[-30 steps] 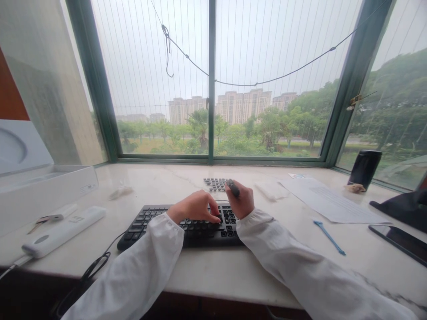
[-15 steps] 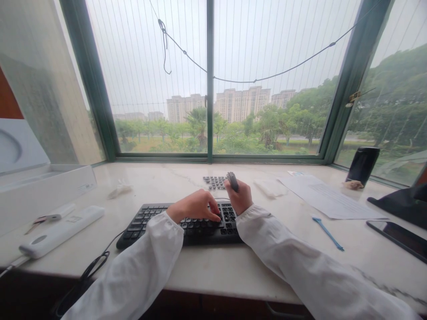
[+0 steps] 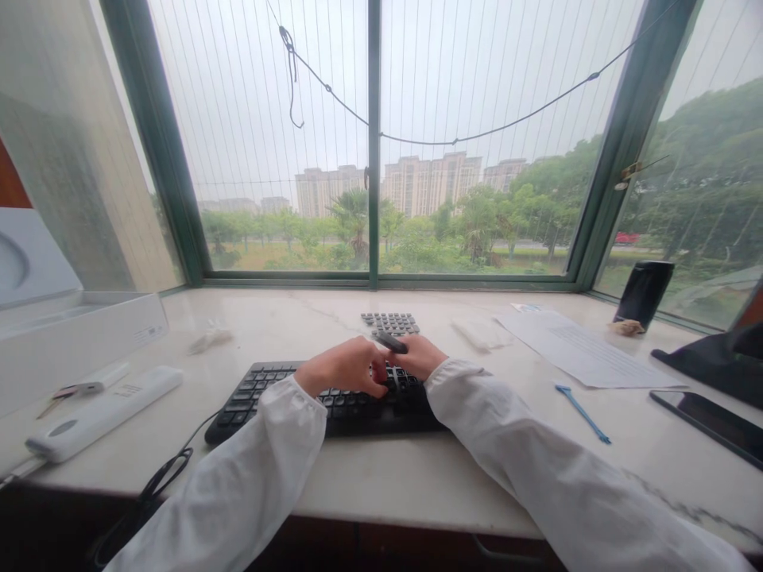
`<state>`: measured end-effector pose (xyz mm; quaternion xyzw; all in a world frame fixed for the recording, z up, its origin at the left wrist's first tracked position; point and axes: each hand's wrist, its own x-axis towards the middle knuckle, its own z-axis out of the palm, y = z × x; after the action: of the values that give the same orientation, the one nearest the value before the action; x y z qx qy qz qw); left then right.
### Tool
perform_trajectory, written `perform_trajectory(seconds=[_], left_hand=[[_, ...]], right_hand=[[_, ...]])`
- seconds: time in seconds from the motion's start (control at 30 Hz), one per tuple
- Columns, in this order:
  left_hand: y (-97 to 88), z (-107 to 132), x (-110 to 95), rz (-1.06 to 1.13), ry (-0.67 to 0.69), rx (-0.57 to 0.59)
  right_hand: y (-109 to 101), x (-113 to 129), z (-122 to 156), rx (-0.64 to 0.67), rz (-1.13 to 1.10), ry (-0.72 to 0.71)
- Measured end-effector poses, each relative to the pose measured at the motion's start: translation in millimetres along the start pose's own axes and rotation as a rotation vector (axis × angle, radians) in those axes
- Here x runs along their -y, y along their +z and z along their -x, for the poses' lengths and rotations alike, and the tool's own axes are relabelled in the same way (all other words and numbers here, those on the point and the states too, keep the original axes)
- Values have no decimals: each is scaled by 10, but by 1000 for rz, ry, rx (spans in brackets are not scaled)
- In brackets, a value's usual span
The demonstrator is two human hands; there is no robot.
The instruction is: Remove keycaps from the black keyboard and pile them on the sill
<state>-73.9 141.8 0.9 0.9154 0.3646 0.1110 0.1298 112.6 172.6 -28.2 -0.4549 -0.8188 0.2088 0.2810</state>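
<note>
Head view, right hand: Our right hand [image 3: 422, 356] has come down and inward during the last second; half a second ago it stood higher, and now it meets the left hand above the keyboard.
Dark tool: The fingers of the right hand are closed around this dark tool [image 3: 392, 342]. It pointed upward before, but now it lies tilted over toward our left, almost flat. We cannot tell if its lower end touches a key.
Left hand: Our left hand [image 3: 342, 367] stays in almost the same place, bent over the right part of the keyboard, with thumb and forefinger near to each other. They are open only a little; whether they have hold of a small piece, we cannot tell.
Keyboard: The black keyboard [image 3: 250, 395] lies flat on the table [image 3: 381, 477], under both hands, and we do not notice that it has shifted.
Loose keycaps: The rows of loose keycaps [image 3: 390, 322] rest just behind the keyboard. The right hand covered part of them earlier; now they show more fully.
Meaning for the work: With both hands together at one small spot, we judge that the tool is now in use at the keys, while the left hand probably guides or steadies. We cannot confirm any result there, because our fingers hide the spot.
</note>
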Motion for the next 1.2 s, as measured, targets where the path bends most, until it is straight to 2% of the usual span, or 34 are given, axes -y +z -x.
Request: perform_trajectory(seconds=[0.07, 0.17, 0.27, 0.37, 0.57, 0.93, 1.2], left_hand=[[-5, -1, 4, 23, -8, 1], [-16, -3, 18, 55, -23, 18], [-14, -6, 42, 76, -32, 23], [-13, -6, 79, 106, -45, 21], [-59, 12, 125, 214, -129, 158], [-48, 7, 144, 213, -113, 129], [-27, -7, 149, 171, -76, 108]], right_hand=[[-94, -61, 16, 124, 18, 7], [-195, -129, 51, 277, 20, -65], [-196, -145, 74, 366, 6, -137], [-143, -131, 74, 349, 56, -196], [-119, -109, 82, 297, 178, -221], [-148, -41, 115, 339, 104, -207], [-116, -92, 100, 329, 50, -212]])
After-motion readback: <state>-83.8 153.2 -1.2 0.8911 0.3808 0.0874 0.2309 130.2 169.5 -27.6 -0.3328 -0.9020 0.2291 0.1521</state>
